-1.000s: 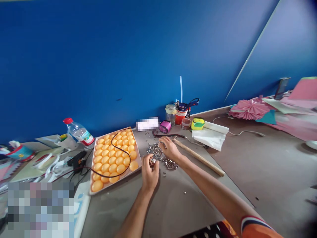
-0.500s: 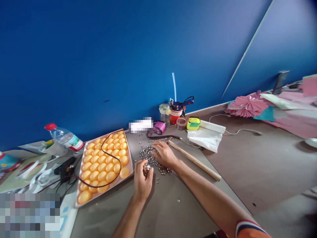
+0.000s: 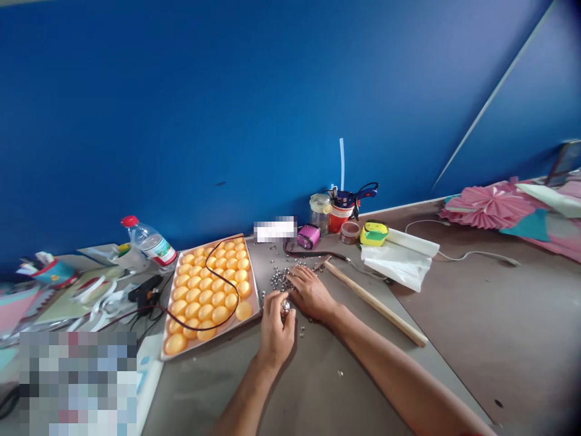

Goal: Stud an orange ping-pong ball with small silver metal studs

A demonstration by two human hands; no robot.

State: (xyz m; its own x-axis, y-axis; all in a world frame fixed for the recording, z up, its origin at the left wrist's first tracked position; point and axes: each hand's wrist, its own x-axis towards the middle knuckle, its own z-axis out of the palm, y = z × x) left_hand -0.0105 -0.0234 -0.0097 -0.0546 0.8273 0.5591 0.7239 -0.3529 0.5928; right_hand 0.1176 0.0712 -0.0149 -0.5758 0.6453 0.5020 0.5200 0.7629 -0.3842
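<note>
My left hand (image 3: 276, 332) rests at the near left of a heap of small shiny silver pieces (image 3: 278, 278). Its fingers curl around a shiny silver cluster (image 3: 285, 307), whose exact make-up is too small to tell. Flat over the heap lies my right hand (image 3: 313, 293), fingers stretched out and fingertips just above my left hand's. It hides part of the pieces. A few loose ones are scattered nearer me. To the right of my right hand lies a wooden stick (image 3: 376, 304).
Left stands a shallow tray of yellow-orange balls (image 3: 206, 297) crossed by a dark cord. Behind are a bottle (image 3: 152, 245), a purple object (image 3: 308, 237), a lidded jar (image 3: 320, 215), a red cup of tools (image 3: 340, 218), a yellow object (image 3: 374, 233) and white sheeting (image 3: 399, 266).
The view has turned left, so everything sits further right in the picture. My right hand has slid slightly left over the heap, covering more pieces. My left hand keeps its grip.
</note>
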